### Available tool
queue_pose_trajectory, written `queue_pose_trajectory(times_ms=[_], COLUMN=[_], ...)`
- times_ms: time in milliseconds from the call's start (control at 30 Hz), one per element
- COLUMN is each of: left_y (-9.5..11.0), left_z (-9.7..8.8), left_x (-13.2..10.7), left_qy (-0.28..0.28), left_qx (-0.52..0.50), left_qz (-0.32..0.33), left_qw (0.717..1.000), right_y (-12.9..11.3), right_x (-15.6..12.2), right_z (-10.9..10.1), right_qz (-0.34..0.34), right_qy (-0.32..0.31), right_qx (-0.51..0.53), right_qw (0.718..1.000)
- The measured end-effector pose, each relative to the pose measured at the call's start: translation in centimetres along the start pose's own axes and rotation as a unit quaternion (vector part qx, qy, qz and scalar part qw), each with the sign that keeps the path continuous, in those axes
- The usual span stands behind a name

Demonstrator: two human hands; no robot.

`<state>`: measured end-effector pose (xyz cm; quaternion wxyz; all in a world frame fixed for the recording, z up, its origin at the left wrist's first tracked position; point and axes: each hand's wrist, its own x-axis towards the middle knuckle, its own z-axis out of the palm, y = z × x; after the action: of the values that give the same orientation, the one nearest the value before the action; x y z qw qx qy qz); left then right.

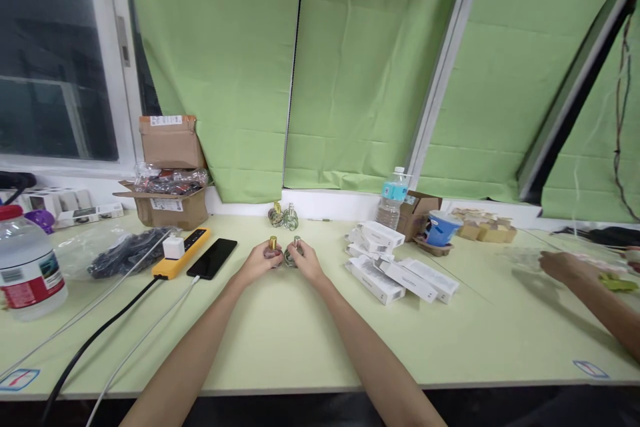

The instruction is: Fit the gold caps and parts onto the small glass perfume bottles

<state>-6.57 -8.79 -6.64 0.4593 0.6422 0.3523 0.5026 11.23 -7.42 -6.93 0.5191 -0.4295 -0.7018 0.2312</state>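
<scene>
My left hand [257, 263] is closed around a small round glass bottle with a gold cap [273, 243], standing at the middle of the table. Close beside it, my right hand [306, 263] grips a similar small bottle with a silver cap [297, 241]. My fingers hide much of both bottles, and the two are side by side, nearly touching. Farther back, near the wall, stand two more small round bottles, one gold-topped [275, 216] and one silver-topped [291, 217].
A black phone [213, 259] and yellow power strip [183, 253] lie left, with cables running to the front edge. Right are stacked white boxes [380, 273], a water bottle [393, 200] and a blue cup [441, 228]. Another person's hand [563, 267] works at far right.
</scene>
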Motion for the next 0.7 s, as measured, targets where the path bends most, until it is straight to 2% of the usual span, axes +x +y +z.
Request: queue_pose_trajectory(times_ms=[200,700], left_y=[-0.19,-0.55], left_z=[0.0,-0.19], left_x=[0.05,0.32], left_qy=[-0.018,-0.002], left_qx=[-0.019,-0.021], left_qz=[0.007,-0.003], left_qw=[1.0,1.0], right_y=[0.28,0.23], right_x=[0.16,0.15], right_z=[0.08,0.06], right_qz=[-0.001,-0.004], right_qy=[0.003,0.0], right_qx=[-0.002,-0.003], right_qw=[1.0,1.0])
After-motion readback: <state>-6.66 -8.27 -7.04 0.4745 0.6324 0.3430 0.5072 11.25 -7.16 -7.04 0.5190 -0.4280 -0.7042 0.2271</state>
